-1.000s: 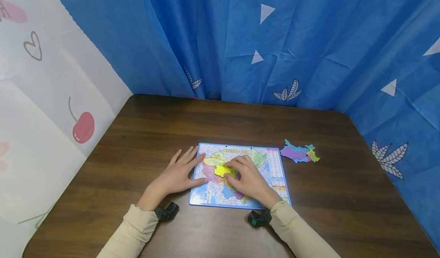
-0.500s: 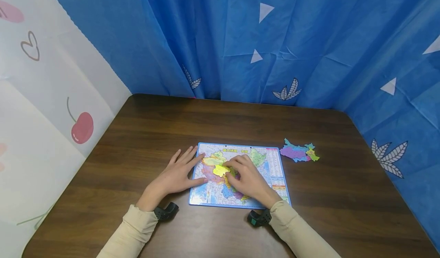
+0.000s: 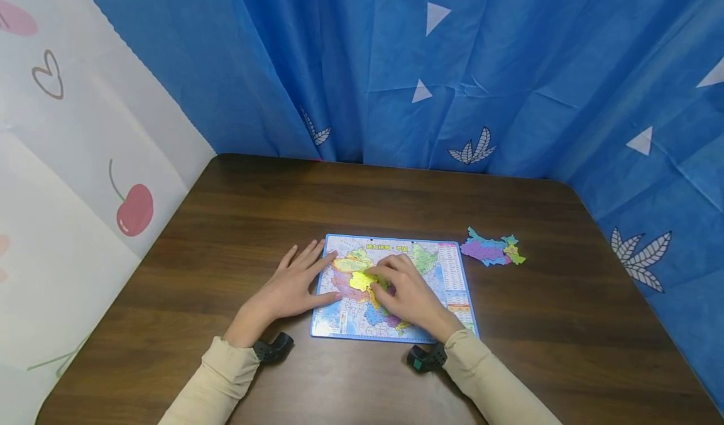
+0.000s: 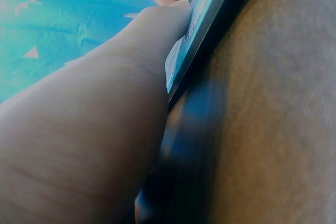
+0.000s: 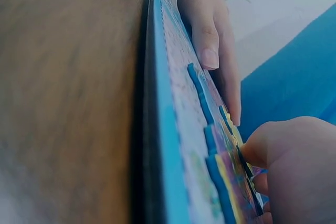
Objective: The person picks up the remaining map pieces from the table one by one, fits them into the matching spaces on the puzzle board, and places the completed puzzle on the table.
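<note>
A magnetic map puzzle board (image 3: 457, 274) with a blue border lies flat in the head view. My left hand (image 3: 287, 288) rests on its left part, fingers spread and straight; the right wrist view also shows that hand (image 5: 207, 24) against the board (image 5: 170, 129). Near the map's centre my right hand (image 3: 408, 292) pinches a bright yellow puzzle piece (image 3: 361, 280) between thumb and fingers, low over the other pieces. In the right wrist view the right hand's (image 5: 299, 156) thumb reaches down to the board's surface. Its palm hides part of the map.
A cluster of joined purple, blue and yellow-green puzzle pieces (image 3: 486, 252) lies right of the board on the dark wooden table (image 3: 271, 198). Blue curtain (image 3: 351, 66) hangs behind the table, and a white printed sheet (image 3: 73, 192) borders its left side.
The yellow puzzle piece has shifted slightly left under the right hand's fingers and now lies closer against the map. My left hand has stayed in place.
</note>
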Tool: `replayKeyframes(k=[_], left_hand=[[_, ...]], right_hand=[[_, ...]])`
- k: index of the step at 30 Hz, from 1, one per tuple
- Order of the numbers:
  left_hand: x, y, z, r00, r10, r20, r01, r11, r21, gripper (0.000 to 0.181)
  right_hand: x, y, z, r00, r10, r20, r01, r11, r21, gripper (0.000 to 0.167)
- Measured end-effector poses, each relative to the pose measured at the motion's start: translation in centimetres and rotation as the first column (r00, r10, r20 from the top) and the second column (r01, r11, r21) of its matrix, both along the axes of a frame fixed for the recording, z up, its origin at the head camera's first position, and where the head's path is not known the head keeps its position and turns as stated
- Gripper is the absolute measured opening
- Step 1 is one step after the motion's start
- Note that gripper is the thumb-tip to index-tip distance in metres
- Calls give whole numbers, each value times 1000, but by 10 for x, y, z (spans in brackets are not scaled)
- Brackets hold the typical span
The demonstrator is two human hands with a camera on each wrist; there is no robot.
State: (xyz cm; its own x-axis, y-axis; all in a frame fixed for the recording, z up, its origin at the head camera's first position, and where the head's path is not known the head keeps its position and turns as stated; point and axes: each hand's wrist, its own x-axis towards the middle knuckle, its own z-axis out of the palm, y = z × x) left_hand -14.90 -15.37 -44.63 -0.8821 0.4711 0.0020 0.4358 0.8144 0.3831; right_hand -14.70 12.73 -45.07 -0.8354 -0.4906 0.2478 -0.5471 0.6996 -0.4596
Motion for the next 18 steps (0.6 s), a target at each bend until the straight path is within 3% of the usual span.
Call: replayKeyframes(k=[10, 18], left_hand=[[0, 0, -1, 1000, 3, 2, -3, 1000, -3, 91], [-1, 0, -2, 1000, 2, 9, -2, 1000, -1, 92]], right_hand=[[0, 1, 1, 1000, 2, 27, -2, 1000, 8, 28], [-1, 3, 0, 1000, 27, -4, -27, 1000, 0, 26]])
